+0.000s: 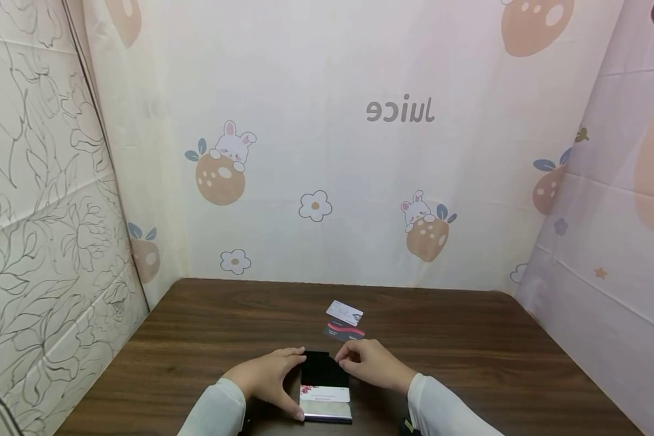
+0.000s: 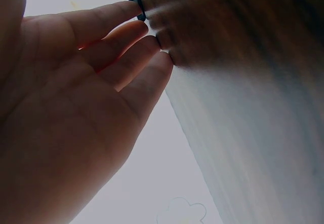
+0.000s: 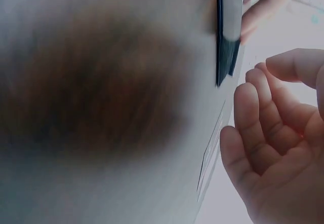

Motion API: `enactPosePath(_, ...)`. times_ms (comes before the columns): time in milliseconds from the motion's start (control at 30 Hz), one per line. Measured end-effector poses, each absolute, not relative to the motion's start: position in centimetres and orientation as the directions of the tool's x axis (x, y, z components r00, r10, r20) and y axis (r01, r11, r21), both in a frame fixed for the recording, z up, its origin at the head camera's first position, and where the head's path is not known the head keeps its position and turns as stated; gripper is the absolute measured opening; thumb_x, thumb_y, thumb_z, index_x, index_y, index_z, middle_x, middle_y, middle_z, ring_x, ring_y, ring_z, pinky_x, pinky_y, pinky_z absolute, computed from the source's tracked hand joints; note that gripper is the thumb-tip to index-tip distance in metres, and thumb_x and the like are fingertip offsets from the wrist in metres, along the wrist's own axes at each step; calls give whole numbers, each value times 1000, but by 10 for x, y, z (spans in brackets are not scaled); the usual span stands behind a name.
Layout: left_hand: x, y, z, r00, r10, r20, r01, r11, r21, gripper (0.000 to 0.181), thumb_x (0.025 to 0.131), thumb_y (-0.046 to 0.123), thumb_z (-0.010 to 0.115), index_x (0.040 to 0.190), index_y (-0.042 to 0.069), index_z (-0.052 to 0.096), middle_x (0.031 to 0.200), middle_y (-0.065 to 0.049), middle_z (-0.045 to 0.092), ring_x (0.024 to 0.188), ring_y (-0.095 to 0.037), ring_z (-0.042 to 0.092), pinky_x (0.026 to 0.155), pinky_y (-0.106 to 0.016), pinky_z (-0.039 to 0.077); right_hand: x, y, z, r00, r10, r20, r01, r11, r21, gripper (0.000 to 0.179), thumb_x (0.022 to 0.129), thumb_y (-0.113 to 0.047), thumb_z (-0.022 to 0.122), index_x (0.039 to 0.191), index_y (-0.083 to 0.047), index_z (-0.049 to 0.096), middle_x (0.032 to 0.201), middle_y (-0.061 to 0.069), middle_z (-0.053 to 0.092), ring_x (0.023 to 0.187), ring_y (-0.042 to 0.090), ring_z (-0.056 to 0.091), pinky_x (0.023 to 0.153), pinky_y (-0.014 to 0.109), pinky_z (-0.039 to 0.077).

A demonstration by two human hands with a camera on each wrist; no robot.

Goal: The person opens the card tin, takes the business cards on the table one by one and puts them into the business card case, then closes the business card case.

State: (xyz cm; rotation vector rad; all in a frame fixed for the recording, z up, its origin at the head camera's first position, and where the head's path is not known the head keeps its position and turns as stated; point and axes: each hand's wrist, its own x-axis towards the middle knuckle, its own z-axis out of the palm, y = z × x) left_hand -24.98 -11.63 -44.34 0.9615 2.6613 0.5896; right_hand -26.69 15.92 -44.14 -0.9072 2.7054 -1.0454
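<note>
An opened card case (image 1: 327,370) lies on the table, its black part toward the back. A white card with red flowers (image 1: 324,394) sits in its near part. My left hand (image 1: 271,378) is at the case's left side, thumb by the near corner and fingertips by the far one. In the left wrist view those fingers (image 2: 147,77) are nearly straight, touching the dark edge. Over the case's far right corner is my right hand (image 1: 373,363), thumb and index tips close together. Nothing shows between these fingertips in the right wrist view, where the other fingers (image 3: 246,100) are loosely bent.
Behind the case lie two cards on the brown wooden table (image 1: 223,315): a white card (image 1: 344,313) and a dark card with a red stripe (image 1: 344,330) just in front of it. A printed curtain (image 1: 316,151) hangs along the table's far edge, and more patterned cloth hangs at both sides.
</note>
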Motion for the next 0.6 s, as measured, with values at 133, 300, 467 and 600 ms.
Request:
enactPosePath(133,-250,-117,-444,-746,659,-94,557,696,454,102,69,58,87,147,4,48,158,-8,37,143,-29,35,113,-47,35,-275,165,-442,-851,-508,133,-472,631,-616,7,96,-19,67,97,-13,72,77,-9,61,68,7,54,60,24,47)
enactPosePath(300,-250,-117,-444,-749,655,-100,551,700,454,102,69,58,86,147,5,48,158,-7,37,143,-28,35,113,-46,35,-284,169,-444,-886,-441,144,-427,652,-627,9,94,-23,70,96,-14,70,76,-8,59,67,8,53,59,24,45)
enactPosePath(467,-250,-116,-442,-754,648,-103,543,704,458,102,69,58,87,147,6,48,158,-6,37,143,-28,34,112,-47,36,-290,169,-445,-902,-398,166,-409,667,-623,17,91,-25,74,97,-9,68,77,-6,58,68,9,52,58,24,44)
enactPosePath(600,-250,-117,-443,-754,648,-107,539,704,462,102,69,58,87,148,6,48,158,-7,36,144,-28,34,112,-47,36,-296,170,-446,-923,-342,178,-378,712,-592,30,87,-29,79,101,-5,68,82,-2,57,73,11,51,61,26,44)
